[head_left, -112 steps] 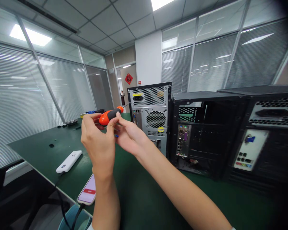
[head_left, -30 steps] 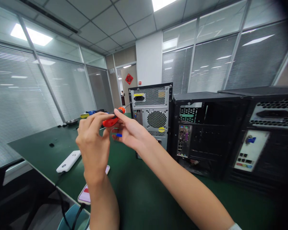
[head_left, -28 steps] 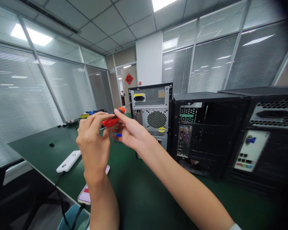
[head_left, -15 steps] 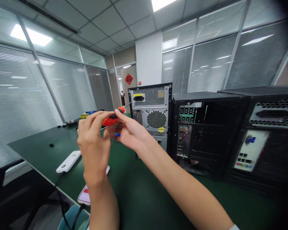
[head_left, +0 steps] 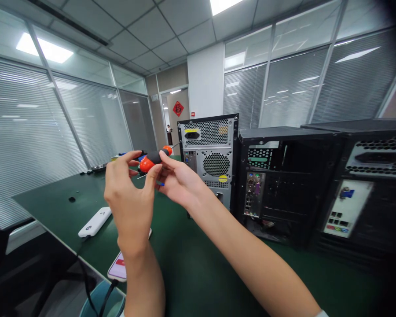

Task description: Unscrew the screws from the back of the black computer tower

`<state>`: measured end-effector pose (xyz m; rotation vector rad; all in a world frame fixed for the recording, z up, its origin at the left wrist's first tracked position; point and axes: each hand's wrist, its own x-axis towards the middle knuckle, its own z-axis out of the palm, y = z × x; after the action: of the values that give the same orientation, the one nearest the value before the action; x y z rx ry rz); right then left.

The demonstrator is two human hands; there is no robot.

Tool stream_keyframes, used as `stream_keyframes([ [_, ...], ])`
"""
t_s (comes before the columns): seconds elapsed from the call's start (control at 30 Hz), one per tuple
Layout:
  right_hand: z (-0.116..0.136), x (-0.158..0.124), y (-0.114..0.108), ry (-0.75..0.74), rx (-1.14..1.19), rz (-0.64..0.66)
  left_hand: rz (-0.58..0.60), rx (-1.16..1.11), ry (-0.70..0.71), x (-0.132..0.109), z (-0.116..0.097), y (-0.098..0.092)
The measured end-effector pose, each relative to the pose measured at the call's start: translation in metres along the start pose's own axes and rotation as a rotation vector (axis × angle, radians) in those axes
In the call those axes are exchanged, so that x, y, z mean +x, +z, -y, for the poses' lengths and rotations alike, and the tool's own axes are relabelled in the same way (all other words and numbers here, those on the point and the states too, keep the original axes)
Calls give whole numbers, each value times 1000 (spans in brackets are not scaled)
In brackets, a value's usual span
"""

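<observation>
A screwdriver (head_left: 154,157) with an orange and black handle is held in my right hand (head_left: 178,180), the thumb pressed along the front of the handle. Its thin shaft points away toward the upper left rear edge of a silver-backed computer case (head_left: 216,152); the tip appears to meet that edge. My left hand (head_left: 130,182) is around the handle's butt end with fingers and thumb spread apart. Below the handle, a thin metal piece and a small blue bit show by my right fingers, too hidden to name.
Two black computer cases (head_left: 284,185) (head_left: 359,185) stand to the right on the green table (head_left: 191,264). A white power bank-like device (head_left: 95,221) and a phone (head_left: 118,267) lie at left. Cables run over a teal bin (head_left: 100,299) below the table edge.
My left fingers have opened from around the screwdriver handle, and more of the handle now shows. My right hand keeps its hold, nearly in place.
</observation>
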<state>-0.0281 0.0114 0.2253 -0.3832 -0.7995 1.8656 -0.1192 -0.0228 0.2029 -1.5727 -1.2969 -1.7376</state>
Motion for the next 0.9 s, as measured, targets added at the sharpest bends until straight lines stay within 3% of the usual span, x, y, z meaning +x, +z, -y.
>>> stream_keyframes([
  [0.33,-6,6,-2,-22,51,29,27,8,-113,0,5,14],
  [0.7,-8,5,3,-25,96,-19,-39,15,-130,-1,3,18],
  [0.9,-8,6,2,-44,106,20,-30,25,-185,-1,0,17],
])
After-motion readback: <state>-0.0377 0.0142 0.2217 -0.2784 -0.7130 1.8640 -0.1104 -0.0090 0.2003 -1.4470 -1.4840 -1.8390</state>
